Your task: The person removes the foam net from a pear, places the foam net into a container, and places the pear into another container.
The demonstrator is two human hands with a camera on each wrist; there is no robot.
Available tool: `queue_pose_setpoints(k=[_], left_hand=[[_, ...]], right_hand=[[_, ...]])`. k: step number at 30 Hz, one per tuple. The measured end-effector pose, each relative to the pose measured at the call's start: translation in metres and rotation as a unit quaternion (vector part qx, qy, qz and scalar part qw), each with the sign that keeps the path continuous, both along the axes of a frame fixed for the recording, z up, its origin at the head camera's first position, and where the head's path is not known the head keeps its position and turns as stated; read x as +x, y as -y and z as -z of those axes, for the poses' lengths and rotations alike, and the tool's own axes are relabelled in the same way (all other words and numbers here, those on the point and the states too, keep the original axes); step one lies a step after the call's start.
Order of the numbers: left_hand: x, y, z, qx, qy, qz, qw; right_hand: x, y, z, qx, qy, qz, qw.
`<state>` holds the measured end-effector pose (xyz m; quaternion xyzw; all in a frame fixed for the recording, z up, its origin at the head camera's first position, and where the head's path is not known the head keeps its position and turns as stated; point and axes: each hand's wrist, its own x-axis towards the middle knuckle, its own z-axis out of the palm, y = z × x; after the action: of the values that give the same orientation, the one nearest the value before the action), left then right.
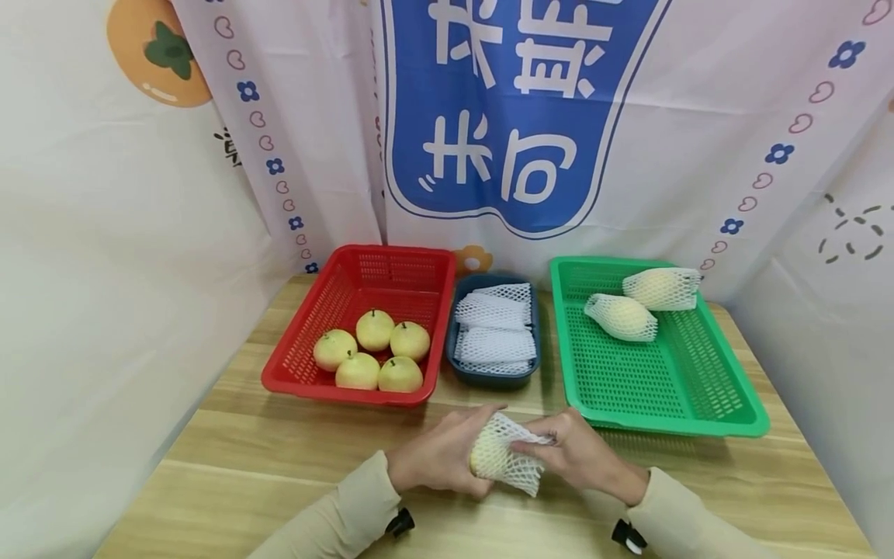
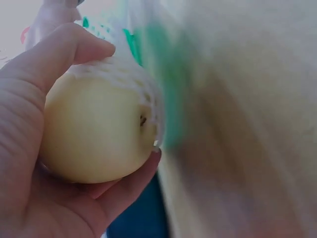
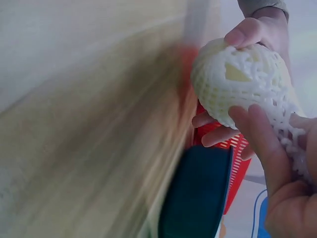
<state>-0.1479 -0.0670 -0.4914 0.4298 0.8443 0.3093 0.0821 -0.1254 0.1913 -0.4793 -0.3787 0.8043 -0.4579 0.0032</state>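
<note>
A pale yellow pear (image 2: pixel 94 129) sits partly inside a white foam net sleeve (image 1: pixel 513 458), above the front of the table. My left hand (image 1: pixel 447 454) grips the pear, thumb on one side and fingers under the other in the left wrist view. The pear's bare end faces that palm. With my right hand (image 1: pixel 580 450) I pinch the loose end of the foam net, which hangs past the pear. In the right wrist view the net (image 3: pixel 247 84) covers most of the fruit, and two right fingertips touch it.
A red basket (image 1: pixel 293 353) at the left holds several bare pears (image 1: pixel 375 330). Folded foam nets (image 1: pixel 496 345) lie in a dark blue tray (image 1: pixel 492 379) at the centre. In the green basket (image 1: pixel 628 388) at the right are two netted pears (image 1: pixel 621 317). Printed cloth hangs behind.
</note>
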Motion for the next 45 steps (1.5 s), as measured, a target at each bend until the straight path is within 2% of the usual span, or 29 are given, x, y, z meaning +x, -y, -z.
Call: queue_pose_setpoints(k=[7, 15, 19, 23, 26, 33, 39, 45], left_hand=[[-0.003, 0.004, -0.011, -0.014, 0.005, -0.006, 0.9999], [-0.003, 0.006, -0.003, -0.052, -0.001, -0.019, 0.9985], [-0.002, 0.007, -0.003, -0.080, -0.030, -0.028, 0.9959], [-0.002, 0.007, -0.006, -0.090, -0.040, -0.026, 0.9948], [-0.002, 0.008, -0.010, -0.083, -0.035, -0.021, 0.9957], [-0.002, 0.013, -0.017, -0.079, -0.021, -0.023, 0.9964], [-0.003, 0.021, -0.013, -0.082, -0.052, -0.002, 0.9953], [-0.004, 0.029, -0.009, -0.088, -0.041, 0.006, 0.9953]], right_hand=[[-0.001, 0.005, -0.003, 0.005, 0.025, 0.010, 0.9996], [-0.004, 0.008, 0.008, 0.009, 0.080, 0.006, 0.9968], [-0.005, 0.003, 0.007, 0.017, 0.079, 0.001, 0.9967], [-0.007, -0.002, 0.002, 0.031, 0.087, -0.011, 0.9956], [-0.008, -0.005, -0.001, 0.039, 0.080, -0.023, 0.9958], [-0.004, -0.013, -0.007, 0.047, 0.017, -0.026, 0.9984], [0.000, -0.023, -0.017, 0.076, -0.001, -0.005, 0.9971], [0.000, -0.035, -0.033, 0.101, -0.017, 0.016, 0.9946]])
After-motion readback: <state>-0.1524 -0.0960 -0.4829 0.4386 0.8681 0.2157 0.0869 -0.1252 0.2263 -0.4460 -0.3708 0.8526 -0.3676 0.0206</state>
